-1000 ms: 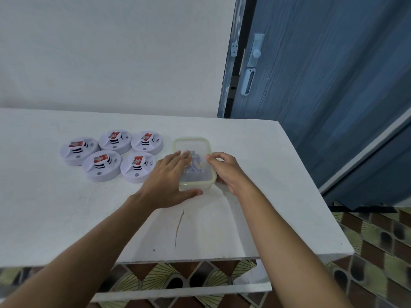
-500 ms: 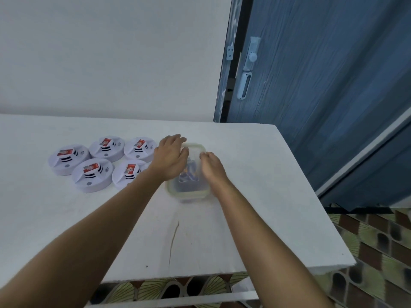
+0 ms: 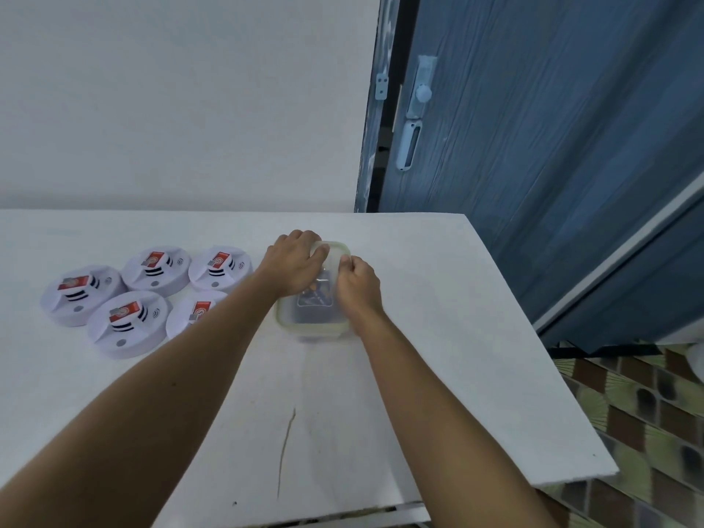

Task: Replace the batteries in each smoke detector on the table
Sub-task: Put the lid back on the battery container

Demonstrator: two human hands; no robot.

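Left hand [image 3: 295, 261] and right hand [image 3: 358, 285] both curl onto the plastic box [image 3: 312, 326]; five smoke detectors [image 3: 125, 325] sit just left of it.

One wide-angle head camera looks forward and down, close over the white table [image 3: 438, 299]. The left hand [image 3: 293, 261] and right hand [image 3: 358, 283] meet mid-frame at the plastic container [image 3: 312, 326]. A white wall [image 3: 190, 108] and blue door [image 3: 552, 146] stand beyond.
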